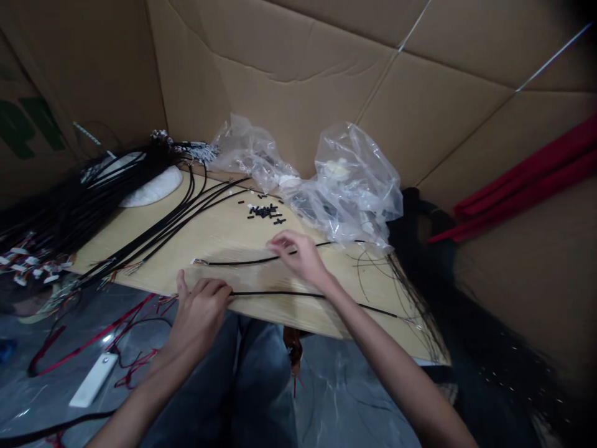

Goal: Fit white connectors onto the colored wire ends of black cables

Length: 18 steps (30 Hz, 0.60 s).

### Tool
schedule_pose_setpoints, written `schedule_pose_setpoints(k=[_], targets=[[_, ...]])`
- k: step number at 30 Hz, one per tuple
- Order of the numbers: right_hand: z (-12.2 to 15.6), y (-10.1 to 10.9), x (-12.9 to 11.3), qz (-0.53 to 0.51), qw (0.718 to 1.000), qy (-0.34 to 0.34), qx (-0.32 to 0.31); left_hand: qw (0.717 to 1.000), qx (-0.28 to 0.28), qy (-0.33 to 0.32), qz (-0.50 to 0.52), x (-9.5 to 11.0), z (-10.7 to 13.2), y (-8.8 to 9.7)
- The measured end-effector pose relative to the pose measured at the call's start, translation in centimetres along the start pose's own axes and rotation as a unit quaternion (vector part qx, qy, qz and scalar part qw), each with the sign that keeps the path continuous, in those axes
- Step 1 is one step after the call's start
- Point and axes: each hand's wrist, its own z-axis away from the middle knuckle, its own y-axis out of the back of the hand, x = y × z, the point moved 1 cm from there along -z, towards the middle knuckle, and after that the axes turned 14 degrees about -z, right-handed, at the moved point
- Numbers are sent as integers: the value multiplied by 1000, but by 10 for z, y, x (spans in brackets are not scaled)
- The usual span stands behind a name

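the left hand (201, 305) grasps a thin black cable (275, 293), its right end splitting into fine wires (409, 320); whether the right hand (303, 256) grips anything, i cannot tell.

A tan, flat-topped table (220, 233) is backed and flanked by brown cardboard walls (280, 37), printed with green lettering (23, 138) to its left; below it, a glossy grey floor (333, 379) is dimly lit.

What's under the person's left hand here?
A black cable emerges at the left hand and runs rightward along the table. Whatever stretch or end lies beneath the fingers is covered, so it cannot be seen.
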Motion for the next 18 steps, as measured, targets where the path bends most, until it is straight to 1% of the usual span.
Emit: schedule_pose_setpoints(k=[2, 3, 5, 7, 9, 13, 18], targets=[[-27, 15, 29, 42, 997, -51, 46, 1000, 17, 4, 5, 2, 1, -6], [-39, 19, 42, 61, 994, -70, 57, 1000, 27, 3, 10, 4, 3, -7], [-60, 23, 61, 89, 990, -95, 61, 999, 49, -3, 23, 7, 8, -8], [-73, 23, 73, 109, 987, -105, 56, 997, 73, -5, 36, 6, 16, -6], [-79, 20, 81, 122, 985, -108, 51, 994, 96, -5, 49, 3, 26, -2], [-78, 17, 91, 136, 982, -119, 53, 989, 123, -11, 80, -10, 45, 8], [-76, 14, 101, 140, 979, -135, 62, 981, 149, -12, 123, -21, 55, 21]])
